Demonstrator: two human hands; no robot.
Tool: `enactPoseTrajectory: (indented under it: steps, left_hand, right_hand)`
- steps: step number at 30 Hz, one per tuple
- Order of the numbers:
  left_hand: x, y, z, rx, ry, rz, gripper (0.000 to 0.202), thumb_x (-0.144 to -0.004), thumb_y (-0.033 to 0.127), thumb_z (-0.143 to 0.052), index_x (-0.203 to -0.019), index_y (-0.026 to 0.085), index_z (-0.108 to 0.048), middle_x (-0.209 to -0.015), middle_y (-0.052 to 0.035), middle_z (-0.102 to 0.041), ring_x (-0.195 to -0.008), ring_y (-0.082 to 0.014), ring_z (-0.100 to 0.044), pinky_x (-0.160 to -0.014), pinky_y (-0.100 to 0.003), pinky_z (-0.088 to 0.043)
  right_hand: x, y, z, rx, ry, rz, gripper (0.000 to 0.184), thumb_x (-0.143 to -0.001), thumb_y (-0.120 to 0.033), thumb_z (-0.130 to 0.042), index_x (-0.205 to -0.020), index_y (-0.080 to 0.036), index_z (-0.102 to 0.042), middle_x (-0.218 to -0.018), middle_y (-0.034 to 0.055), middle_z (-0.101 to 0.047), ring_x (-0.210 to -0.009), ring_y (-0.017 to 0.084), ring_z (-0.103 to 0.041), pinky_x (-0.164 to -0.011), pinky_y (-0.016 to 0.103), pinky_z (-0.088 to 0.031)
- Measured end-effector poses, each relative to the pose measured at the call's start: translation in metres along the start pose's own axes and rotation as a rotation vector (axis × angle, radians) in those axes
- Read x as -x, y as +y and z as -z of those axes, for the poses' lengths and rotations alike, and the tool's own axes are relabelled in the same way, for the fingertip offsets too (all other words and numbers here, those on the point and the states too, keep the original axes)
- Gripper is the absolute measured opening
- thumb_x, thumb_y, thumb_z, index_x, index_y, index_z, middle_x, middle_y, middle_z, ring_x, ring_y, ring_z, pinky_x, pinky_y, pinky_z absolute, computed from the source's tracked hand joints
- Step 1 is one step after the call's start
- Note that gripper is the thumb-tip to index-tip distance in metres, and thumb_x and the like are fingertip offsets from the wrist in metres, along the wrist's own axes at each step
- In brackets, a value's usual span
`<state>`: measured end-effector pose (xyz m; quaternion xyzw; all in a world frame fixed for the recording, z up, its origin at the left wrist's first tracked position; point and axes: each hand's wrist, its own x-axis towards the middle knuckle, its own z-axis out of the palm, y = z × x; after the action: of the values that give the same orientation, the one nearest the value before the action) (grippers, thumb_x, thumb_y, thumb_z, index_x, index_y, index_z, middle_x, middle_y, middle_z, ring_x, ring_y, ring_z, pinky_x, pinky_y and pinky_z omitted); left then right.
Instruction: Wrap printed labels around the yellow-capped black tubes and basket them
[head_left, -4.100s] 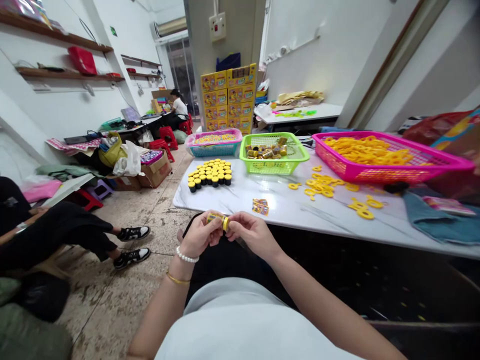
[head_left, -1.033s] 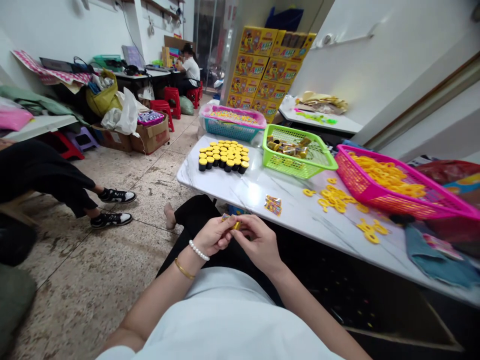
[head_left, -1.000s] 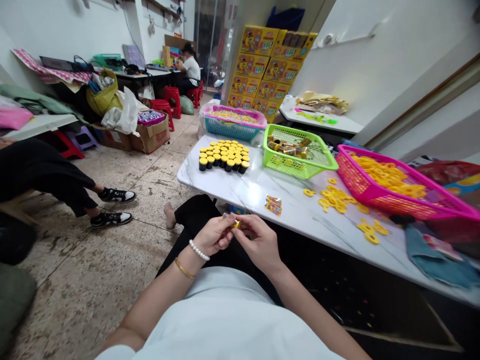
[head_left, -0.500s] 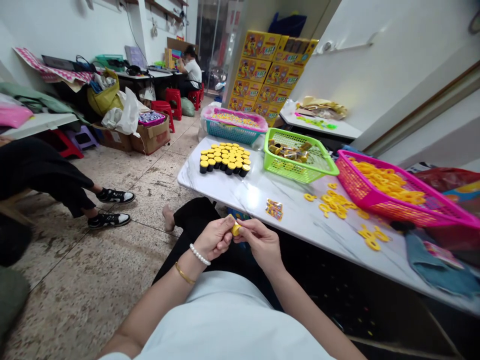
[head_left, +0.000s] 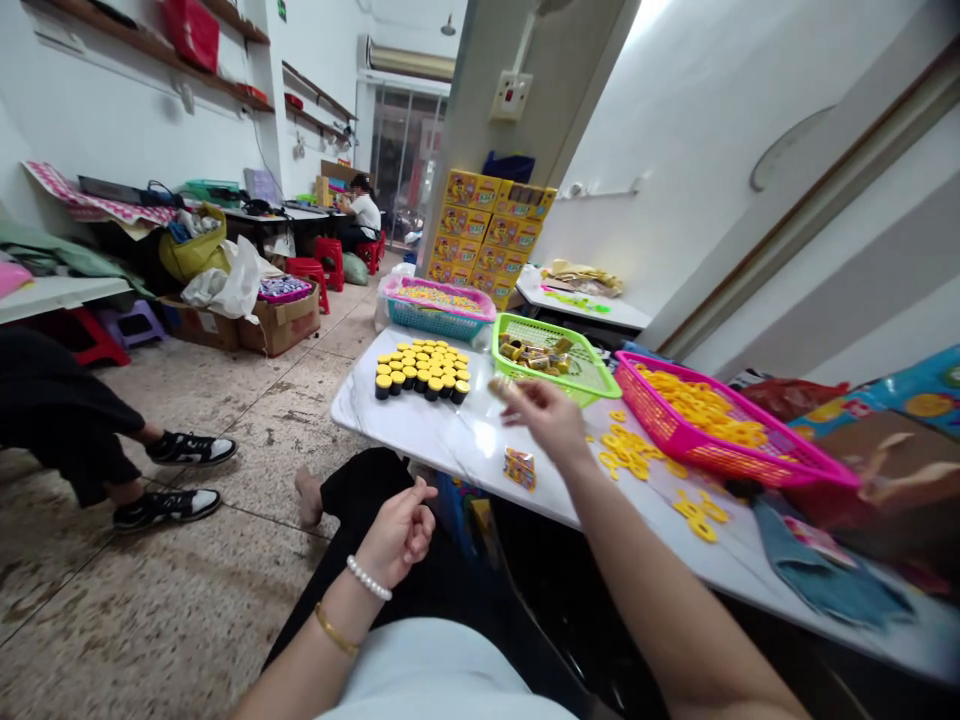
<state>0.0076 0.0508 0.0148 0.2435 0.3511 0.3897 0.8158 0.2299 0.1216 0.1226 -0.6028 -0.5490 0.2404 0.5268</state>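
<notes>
Over the marble-patterned table (head_left: 480,440), my right hand (head_left: 547,415) pinches a small tube (head_left: 501,390), gold-brown and blurred by motion. It is between the yellow-capped black pots (head_left: 424,365) and the green basket (head_left: 585,380), which holds several small gold-brown wrapped tubes (head_left: 536,355). My left hand (head_left: 397,530), with a pearl bracelet at the wrist, is closed above my lap, thumb against the curled fingers, and nothing shows in it. Close to the table's front edge lies a small stack of printed stickers (head_left: 520,467), below my right hand.
Loose yellow plastic rings (head_left: 630,450) lie beside a pink basket (head_left: 750,455) full of more. A blue basket lined with pink (head_left: 439,315) stands behind the pots. Stacked yellow cartons (head_left: 487,235) rise beyond. Someone's legs in black and white shoes (head_left: 191,448) are at left.
My hands have parted: the right has moved up and forward over the table with the small tube, while the left stays low over my lap. The view has tilted upward.
</notes>
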Motion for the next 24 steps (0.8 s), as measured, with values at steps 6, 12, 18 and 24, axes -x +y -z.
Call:
enactPoseTrajectory:
  steps: [6, 12, 18, 24]
  left_hand:
    - [-0.006, 0.001, 0.009, 0.007, 0.003, -0.031, 0.059, -0.062, 0.056, -0.083, -0.094, 0.013, -0.059, -0.05, 0.007, -0.053, -0.034, -0.0026, -0.035, -0.034, -0.015, -0.014]
    - [-0.006, 0.003, 0.012, 0.03, 0.034, -0.031, 0.049, -0.063, 0.048, -0.084, -0.086, 0.013, -0.058, -0.051, 0.008, -0.051, -0.034, -0.0005, -0.032, -0.035, -0.015, -0.012]
    - [-0.002, -0.005, 0.002, -0.016, -0.003, 0.002, 0.047, -0.057, 0.04, -0.088, -0.079, 0.015, -0.054, -0.052, 0.0089, -0.05, -0.035, 0.0003, -0.032, -0.035, -0.014, -0.013]
    - [0.003, -0.008, -0.005, -0.062, 0.035, -0.057, 0.05, -0.057, 0.05, -0.086, -0.078, 0.014, -0.057, -0.054, 0.0067, -0.051, -0.038, -0.0015, -0.035, -0.036, -0.015, -0.013]
  right_hand:
    - [-0.056, 0.009, 0.037, 0.283, 0.076, -0.023, 0.058, -0.076, -0.052, -0.071, -0.119, -0.015, -0.067, -0.1, 0.0122, -0.073, -0.059, 0.017, -0.068, -0.044, 0.027, -0.052]
    - [0.049, 0.062, 0.046, 0.412, -0.096, 0.027, 0.034, -0.066, -0.051, -0.077, -0.082, -0.021, -0.08, -0.08, 0.0057, -0.074, -0.068, 0.018, -0.063, -0.066, 0.032, -0.05]
    - [0.062, 0.088, 0.046, 0.496, -0.003, 0.161, 0.034, -0.076, -0.052, -0.068, -0.065, -0.02, -0.072, -0.072, 0.0044, -0.067, -0.067, 0.018, -0.061, -0.067, 0.032, -0.047]
    - [0.072, 0.062, 0.022, 0.448, 0.219, 0.316, 0.027, -0.085, -0.044, -0.065, -0.073, -0.02, -0.07, -0.077, 0.0054, -0.063, -0.078, 0.021, -0.06, -0.071, 0.034, -0.048]
